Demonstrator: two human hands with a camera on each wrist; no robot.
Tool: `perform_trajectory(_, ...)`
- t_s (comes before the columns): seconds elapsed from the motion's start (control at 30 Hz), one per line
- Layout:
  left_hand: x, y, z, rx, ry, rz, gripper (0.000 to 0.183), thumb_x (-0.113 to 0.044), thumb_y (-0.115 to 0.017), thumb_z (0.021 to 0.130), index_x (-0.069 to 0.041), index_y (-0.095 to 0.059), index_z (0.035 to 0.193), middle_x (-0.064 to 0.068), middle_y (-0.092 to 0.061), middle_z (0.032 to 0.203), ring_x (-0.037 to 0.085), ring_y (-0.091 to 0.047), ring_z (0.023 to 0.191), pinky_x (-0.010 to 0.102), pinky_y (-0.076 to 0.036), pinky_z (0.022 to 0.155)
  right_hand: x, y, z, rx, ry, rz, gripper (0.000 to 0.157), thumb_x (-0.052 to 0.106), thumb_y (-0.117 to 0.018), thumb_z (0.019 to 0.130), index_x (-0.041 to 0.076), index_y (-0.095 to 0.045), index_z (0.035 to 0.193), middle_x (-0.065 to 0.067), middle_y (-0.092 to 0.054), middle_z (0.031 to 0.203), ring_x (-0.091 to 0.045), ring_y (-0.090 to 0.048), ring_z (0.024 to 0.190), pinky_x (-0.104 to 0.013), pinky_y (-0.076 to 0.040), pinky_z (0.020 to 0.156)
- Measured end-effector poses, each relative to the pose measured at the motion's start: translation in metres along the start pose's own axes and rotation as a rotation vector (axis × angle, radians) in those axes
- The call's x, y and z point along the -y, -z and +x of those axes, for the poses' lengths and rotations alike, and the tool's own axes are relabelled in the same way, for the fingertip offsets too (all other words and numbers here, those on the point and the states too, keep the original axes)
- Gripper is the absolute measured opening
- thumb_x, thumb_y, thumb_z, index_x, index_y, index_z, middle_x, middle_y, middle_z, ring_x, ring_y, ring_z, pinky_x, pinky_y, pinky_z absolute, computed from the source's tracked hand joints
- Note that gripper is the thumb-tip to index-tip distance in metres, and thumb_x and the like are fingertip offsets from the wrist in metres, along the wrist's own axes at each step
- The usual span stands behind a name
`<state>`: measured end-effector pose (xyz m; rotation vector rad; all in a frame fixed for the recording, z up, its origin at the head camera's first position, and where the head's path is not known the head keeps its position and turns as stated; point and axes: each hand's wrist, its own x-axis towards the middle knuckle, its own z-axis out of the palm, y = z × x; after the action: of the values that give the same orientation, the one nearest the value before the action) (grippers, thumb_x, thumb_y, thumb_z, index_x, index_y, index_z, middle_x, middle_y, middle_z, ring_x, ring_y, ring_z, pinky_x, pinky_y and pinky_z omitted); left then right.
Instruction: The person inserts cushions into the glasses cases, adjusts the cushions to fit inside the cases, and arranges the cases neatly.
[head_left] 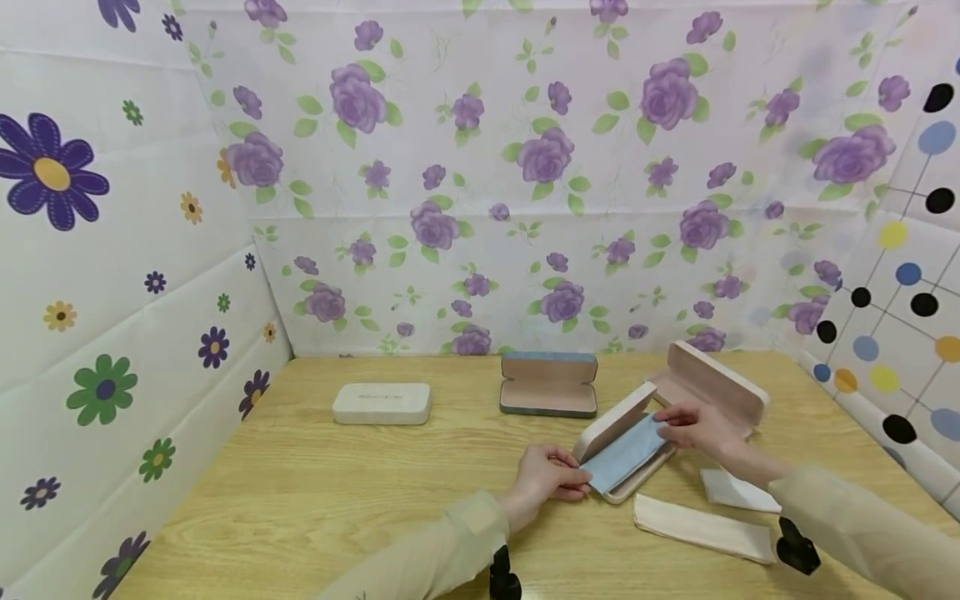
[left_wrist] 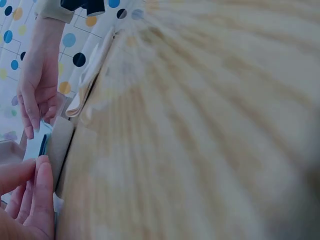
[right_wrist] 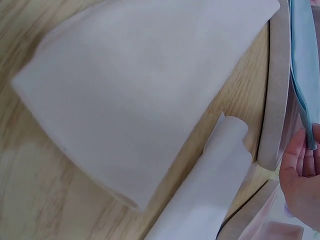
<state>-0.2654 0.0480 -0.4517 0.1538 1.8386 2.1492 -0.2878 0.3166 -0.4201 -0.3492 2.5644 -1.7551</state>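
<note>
A folded light blue cloth [head_left: 624, 455] lies along the inside of an open cream glasses case [head_left: 611, 423], which is set at a slant. My left hand [head_left: 546, 478] pinches the cloth's near-left end between thumb and fingers. At the far-right end, my right hand [head_left: 703, 433] pinches the same cloth. In the right wrist view, the layered edges of the blue cloth [right_wrist: 306, 75] run up from the right hand's fingertips. The left wrist view has both hands facing each other across the cloth [left_wrist: 35, 145].
Behind the right hand stands another open case [head_left: 716, 379], pink inside. A blue-grey case [head_left: 547, 396] is open at the back middle, and a closed white case [head_left: 382, 403] sits at left. A cream folded cloth [head_left: 701, 527] and a white cloth [head_left: 735, 490] lie at front right.
</note>
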Motion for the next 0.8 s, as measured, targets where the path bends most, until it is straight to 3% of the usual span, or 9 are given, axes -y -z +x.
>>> perform_trajectory(0.5, -0.004, -0.001, -0.005, 0.067, -0.074, 0.08, 0.01, 0.011, -0.069, 0.073, 0.008, -0.061, 0.078, 0.016, -0.063, 0.066, 0.029, -0.064, 0.062, 0.033, -0.052, 0.057, -0.009, 0.002, 0.0, 0.028, 0.014, -0.07, 0.031, 0.001, -0.064, 0.083, -0.018, -0.055, 0.105, -0.018, -0.061, 0.089, -0.01, -0.058, 0.073, -0.029, -0.051, 0.062)
perform_trajectory(0.8, -0.002, -0.013, -0.007, -0.037, -0.043, -0.016, 0.008, 0.012, -0.067, 0.074, 0.01, -0.063, 0.08, 0.019, -0.063, 0.069, 0.03, -0.064, 0.061, 0.033, -0.052, 0.054, -0.01, 0.009, 0.002, -0.016, 0.011, -0.11, 0.032, 0.003, -0.066, 0.081, -0.016, -0.057, 0.105, -0.016, -0.062, 0.088, -0.009, -0.057, 0.072, -0.03, -0.051, 0.061)
